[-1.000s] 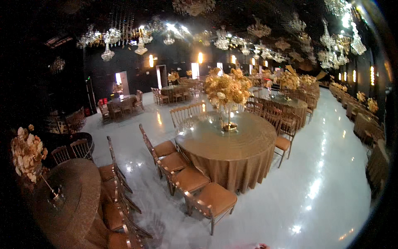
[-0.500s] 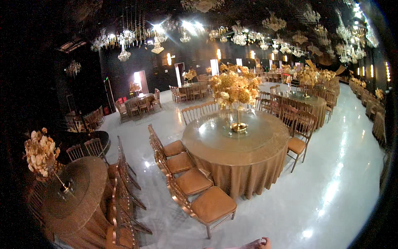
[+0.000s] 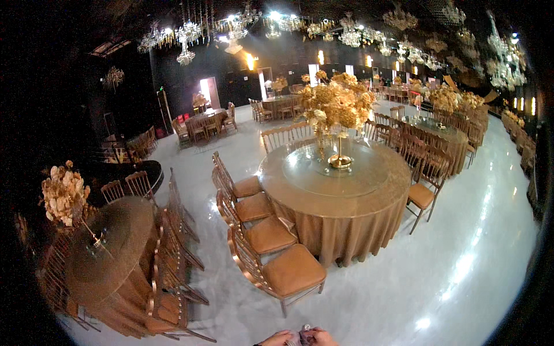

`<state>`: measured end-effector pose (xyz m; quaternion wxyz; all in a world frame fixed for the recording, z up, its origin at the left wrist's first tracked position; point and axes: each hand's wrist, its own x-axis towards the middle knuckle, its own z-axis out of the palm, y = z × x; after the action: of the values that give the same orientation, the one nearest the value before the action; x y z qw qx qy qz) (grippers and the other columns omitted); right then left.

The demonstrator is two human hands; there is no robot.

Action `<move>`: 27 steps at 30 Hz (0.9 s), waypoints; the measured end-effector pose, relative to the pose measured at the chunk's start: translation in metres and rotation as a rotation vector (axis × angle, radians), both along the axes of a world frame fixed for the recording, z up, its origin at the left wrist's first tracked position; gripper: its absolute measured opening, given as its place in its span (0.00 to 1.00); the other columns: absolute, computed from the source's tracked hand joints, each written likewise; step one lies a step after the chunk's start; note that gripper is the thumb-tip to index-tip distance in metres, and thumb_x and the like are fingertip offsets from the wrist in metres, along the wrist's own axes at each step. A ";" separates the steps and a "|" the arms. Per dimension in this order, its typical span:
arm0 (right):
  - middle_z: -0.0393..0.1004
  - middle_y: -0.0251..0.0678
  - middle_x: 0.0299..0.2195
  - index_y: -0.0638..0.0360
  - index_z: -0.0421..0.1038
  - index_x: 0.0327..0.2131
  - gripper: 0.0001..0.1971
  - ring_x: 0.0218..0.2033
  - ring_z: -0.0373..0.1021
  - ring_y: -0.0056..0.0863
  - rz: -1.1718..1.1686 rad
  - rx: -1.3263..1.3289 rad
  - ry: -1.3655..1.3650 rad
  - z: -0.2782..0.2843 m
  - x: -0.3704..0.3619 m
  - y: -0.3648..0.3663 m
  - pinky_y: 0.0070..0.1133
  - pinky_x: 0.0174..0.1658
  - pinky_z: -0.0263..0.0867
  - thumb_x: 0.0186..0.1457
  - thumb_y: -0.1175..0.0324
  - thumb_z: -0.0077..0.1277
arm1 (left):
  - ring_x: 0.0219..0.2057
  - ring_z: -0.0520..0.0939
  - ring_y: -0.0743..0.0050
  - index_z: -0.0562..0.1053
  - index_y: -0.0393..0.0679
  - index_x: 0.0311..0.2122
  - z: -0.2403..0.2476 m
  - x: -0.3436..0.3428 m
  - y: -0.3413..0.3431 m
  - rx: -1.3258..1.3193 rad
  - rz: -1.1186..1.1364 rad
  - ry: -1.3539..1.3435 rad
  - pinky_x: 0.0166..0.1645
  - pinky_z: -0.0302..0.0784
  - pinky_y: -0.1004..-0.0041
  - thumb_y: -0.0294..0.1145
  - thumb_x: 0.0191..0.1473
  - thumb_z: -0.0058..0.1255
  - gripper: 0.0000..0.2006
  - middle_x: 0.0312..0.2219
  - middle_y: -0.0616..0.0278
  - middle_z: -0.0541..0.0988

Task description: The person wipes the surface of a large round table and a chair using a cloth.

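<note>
At the lower edge, my right hand [image 3: 322, 337] is closed round a small grey-purple thing [image 3: 306, 337] with a pale, shiny tip. Its kind is too small and too cut off to make out. My left hand [image 3: 278, 338] comes in beside it, fingers bent toward the same thing; whether they grip it is hidden by the frame's edge. Nearest ahead are a wooden chair with an orange-brown seat [image 3: 294, 271] and a round table under a brown cloth [image 3: 337, 230]. On that table's glass turntable [image 3: 311, 181] stands a gold flower centrepiece [image 3: 337, 106].
A second round table [image 3: 109, 248] with flowers [image 3: 64, 193] and several chairs stands at the left. More chairs [image 3: 427, 181] line the middle table's right side. Shiny pale floor [image 3: 461, 259] runs along the right. Crystal chandeliers [image 3: 234, 32] hang overhead.
My left hand has come into view beside the right one. My right hand shows further left and more fully. The room has shifted slightly right and up in the picture.
</note>
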<state>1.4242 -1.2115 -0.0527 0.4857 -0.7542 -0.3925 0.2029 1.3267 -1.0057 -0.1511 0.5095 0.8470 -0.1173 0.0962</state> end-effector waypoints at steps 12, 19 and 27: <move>0.75 0.44 0.32 0.58 0.75 0.33 0.15 0.32 0.71 0.40 0.141 -0.056 -0.154 -0.034 -0.020 0.093 0.30 0.36 0.68 0.36 0.77 0.50 | 0.23 0.71 0.80 0.66 0.38 0.51 0.071 0.018 0.057 -1.245 -0.068 0.992 0.26 0.69 0.77 0.18 0.53 0.45 0.19 0.29 0.68 0.71; 0.75 0.43 0.33 0.58 0.76 0.33 0.15 0.33 0.72 0.39 0.340 -0.021 -0.122 -0.014 -0.041 0.194 0.30 0.38 0.68 0.36 0.78 0.50 | 0.19 0.71 0.72 0.72 0.38 0.43 0.110 -0.022 0.131 -1.237 0.106 0.680 0.23 0.70 0.70 0.40 0.62 0.37 0.17 0.19 0.63 0.71; 0.75 0.40 0.41 0.60 0.74 0.41 0.10 0.40 0.72 0.33 0.809 0.125 0.687 -0.111 -0.056 0.331 0.30 0.38 0.68 0.55 0.70 0.50 | 0.18 0.70 0.72 0.73 0.35 0.39 0.120 -0.099 0.232 -1.125 0.581 0.534 0.24 0.68 0.69 0.36 0.62 0.37 0.15 0.20 0.57 0.72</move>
<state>1.3684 -0.8806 -0.1637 0.5133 -0.4022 -0.4815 0.5855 1.2281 -0.7733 -0.0313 0.8368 0.4455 0.3118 0.0632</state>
